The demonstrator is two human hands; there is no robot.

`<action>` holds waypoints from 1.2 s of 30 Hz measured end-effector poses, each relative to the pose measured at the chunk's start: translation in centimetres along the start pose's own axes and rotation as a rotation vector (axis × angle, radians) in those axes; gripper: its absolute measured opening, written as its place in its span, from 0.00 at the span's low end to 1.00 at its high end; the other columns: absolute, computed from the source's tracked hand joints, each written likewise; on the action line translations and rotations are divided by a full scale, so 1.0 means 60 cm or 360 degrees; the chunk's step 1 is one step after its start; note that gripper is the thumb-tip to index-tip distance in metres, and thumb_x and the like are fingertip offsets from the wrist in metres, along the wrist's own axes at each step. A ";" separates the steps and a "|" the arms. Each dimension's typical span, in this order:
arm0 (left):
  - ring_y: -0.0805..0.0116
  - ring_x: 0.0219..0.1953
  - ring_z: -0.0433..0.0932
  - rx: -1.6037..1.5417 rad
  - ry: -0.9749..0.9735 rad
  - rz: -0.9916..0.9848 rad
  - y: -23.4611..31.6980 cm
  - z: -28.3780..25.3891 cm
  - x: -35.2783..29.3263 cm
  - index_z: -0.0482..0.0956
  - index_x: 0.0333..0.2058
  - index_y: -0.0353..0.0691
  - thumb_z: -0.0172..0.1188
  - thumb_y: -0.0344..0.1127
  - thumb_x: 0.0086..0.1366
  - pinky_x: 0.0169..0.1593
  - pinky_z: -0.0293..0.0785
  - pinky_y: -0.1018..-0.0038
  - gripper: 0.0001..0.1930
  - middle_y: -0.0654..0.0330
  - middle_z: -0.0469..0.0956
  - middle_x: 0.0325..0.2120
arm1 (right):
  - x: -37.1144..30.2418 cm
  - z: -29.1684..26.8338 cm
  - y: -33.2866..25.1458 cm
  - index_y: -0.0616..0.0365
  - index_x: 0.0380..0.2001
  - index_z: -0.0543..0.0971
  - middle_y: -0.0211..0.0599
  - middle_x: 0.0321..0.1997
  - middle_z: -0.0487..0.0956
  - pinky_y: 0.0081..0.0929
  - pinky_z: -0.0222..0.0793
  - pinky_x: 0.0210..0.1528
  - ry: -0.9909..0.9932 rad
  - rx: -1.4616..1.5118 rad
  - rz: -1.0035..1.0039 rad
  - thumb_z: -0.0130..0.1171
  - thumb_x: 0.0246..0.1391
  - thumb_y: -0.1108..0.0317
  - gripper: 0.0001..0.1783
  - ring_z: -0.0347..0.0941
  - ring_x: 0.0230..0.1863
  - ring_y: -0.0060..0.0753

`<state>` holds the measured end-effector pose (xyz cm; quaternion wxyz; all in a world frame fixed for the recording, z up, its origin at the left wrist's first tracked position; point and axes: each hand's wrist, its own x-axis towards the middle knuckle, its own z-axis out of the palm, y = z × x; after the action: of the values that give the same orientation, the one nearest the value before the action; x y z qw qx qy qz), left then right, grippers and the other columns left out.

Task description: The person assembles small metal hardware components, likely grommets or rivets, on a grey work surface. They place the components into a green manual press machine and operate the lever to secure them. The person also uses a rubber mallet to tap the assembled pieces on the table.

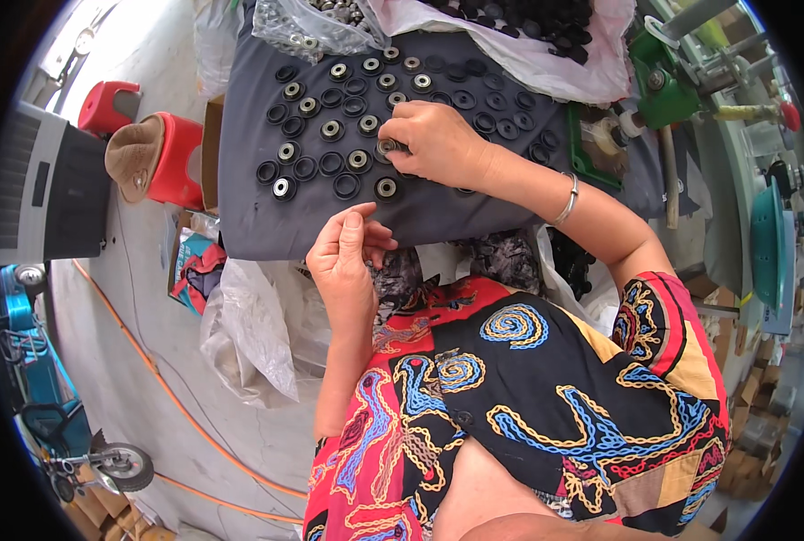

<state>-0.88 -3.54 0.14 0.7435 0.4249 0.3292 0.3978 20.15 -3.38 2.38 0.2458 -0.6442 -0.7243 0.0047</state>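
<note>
My right hand (443, 144) reaches over the dark grey cloth-covered work surface (249, 221). Its thumb and fingers pinch a small metal ball bearing (391, 146) at a black ring; the fingers partly hide it. Near the front edge hovers my left hand (348, 248), thumb up, fingers loosely bent and apart, with nothing visible in it. Black rings (347, 186) lie in loose rows on the cloth. Several others have a silver bearing (386, 188) seated in the middle. Flat black rings (507, 129) are spread to the right of my right hand.
A clear bag of metal parts (316, 22) and a white sack of black round pieces (600, 68) sit at the far edge. On the right stands a green metal machine (663, 81). Red stools (175, 162), one bearing a brown hat (134, 158), are at the left.
</note>
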 end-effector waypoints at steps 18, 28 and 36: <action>0.71 0.22 0.78 -0.0032 0.0040 0.0009 0.001 -0.015 0.005 0.79 0.40 0.30 0.52 0.33 0.70 0.21 0.64 0.83 0.11 0.56 0.80 0.24 | 0.009 0.005 0.007 0.60 0.30 0.80 0.41 0.32 0.77 0.38 0.73 0.43 -0.0353 -0.0255 -0.0001 0.61 0.47 0.68 0.08 0.76 0.40 0.46; 0.71 0.22 0.77 -0.0083 0.0147 0.0078 0.008 -0.028 0.011 0.78 0.39 0.31 0.51 0.33 0.70 0.23 0.65 0.82 0.11 0.55 0.79 0.23 | 0.321 0.007 0.130 0.60 0.34 0.83 0.49 0.34 0.81 0.42 0.72 0.46 0.0603 -0.0010 0.0113 0.52 0.52 0.67 0.12 0.78 0.40 0.53; 0.70 0.21 0.78 -0.0092 0.0263 0.0037 0.007 -0.055 0.021 0.78 0.39 0.30 0.52 0.30 0.69 0.21 0.66 0.83 0.09 0.55 0.79 0.24 | 0.454 0.139 0.234 0.61 0.47 0.77 0.55 0.48 0.76 0.48 0.68 0.57 0.0281 -0.0288 0.0564 0.49 0.52 0.64 0.21 0.72 0.53 0.57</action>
<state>-3.17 -1.08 -1.10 0.7211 0.3727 0.3729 0.4495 28.85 27.10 0.05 0.2447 -0.7788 -0.5729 -0.0738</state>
